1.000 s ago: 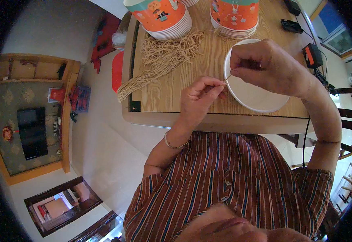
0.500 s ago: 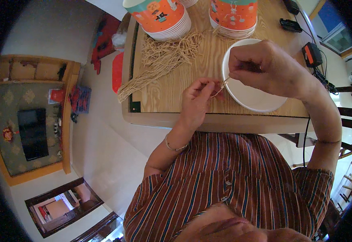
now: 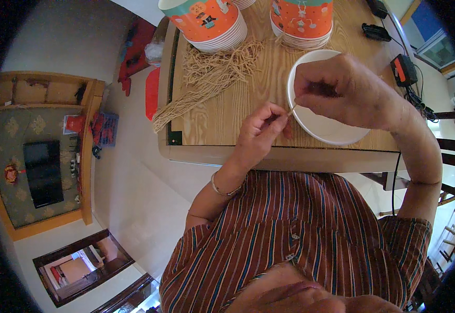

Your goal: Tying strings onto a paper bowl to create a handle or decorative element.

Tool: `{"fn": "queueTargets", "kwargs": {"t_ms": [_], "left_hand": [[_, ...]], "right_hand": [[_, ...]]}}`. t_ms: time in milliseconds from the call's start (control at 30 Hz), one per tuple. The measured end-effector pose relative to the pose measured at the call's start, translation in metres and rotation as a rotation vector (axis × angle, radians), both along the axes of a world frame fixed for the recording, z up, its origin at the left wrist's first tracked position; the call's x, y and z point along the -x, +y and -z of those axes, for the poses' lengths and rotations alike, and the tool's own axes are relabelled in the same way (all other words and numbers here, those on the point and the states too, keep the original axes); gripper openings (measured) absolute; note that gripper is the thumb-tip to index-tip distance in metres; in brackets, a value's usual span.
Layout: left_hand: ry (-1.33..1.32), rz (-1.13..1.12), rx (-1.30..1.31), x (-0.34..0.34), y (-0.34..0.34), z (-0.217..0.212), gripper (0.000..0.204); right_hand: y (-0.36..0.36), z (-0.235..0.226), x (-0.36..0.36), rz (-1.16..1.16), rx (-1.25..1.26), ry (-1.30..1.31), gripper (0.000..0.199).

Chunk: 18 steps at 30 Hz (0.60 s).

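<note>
Left hand: I see the left hand [image 3: 261, 133] with thumb and forefinger pinched together on the thin tan strand [image 3: 291, 110].
Right hand: I see the right hand [image 3: 337, 91] with fingers curled in, its fingertips pinching the strand from the other side.
Strand: held between the two sets of fingertips, at the left edge of the white tub; I can make out only a short length.
White tub: the round white tub [image 3: 326, 130] stands open at the near side of the counter [image 3: 271, 78], partly under my right hand.
Cord bundle: a loose bundle of tan cords [image 3: 211, 75] lies left of the tub, tangled at its far end, with straighter ends at the counter's left edge.
Tub stacks: the left stack of orange printed tubs [image 3: 211, 26] stands just behind the bundle; the right stack of orange printed tubs [image 3: 303, 26] stands behind the white tub.
Counter, right side: an orange-and-black box [image 3: 404, 70] sits beside dark cables [image 3: 420, 107].
Left wrist: a bracelet [image 3: 223, 190].
</note>
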<state>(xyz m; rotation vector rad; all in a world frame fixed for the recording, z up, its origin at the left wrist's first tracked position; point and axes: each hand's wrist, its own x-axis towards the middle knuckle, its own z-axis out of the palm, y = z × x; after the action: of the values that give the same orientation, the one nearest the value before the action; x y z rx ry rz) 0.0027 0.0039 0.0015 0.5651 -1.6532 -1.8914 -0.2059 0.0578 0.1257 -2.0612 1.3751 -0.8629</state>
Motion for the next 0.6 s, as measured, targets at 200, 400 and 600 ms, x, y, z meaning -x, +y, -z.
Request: {"fn": "queueTargets", "kwargs": {"t_ms": [200,400,600], "left_hand": [[-0.016,0.000,0.094,0.005,0.004,-0.010,0.004],[-0.094,-0.296,0.395,0.007,0.009,-0.013,0.017],[-0.019,-0.222,0.603,0.013,0.008,-0.018,0.026]], "right_hand": [[0.008,-0.009,-0.015,0.001,-0.238,0.000,0.011],[0.001,-0.003,-0.008,0.035,-0.133,0.026,0.015],[-0.001,0.004,-0.005,0.036,-0.024,0.031,0.008]]}}
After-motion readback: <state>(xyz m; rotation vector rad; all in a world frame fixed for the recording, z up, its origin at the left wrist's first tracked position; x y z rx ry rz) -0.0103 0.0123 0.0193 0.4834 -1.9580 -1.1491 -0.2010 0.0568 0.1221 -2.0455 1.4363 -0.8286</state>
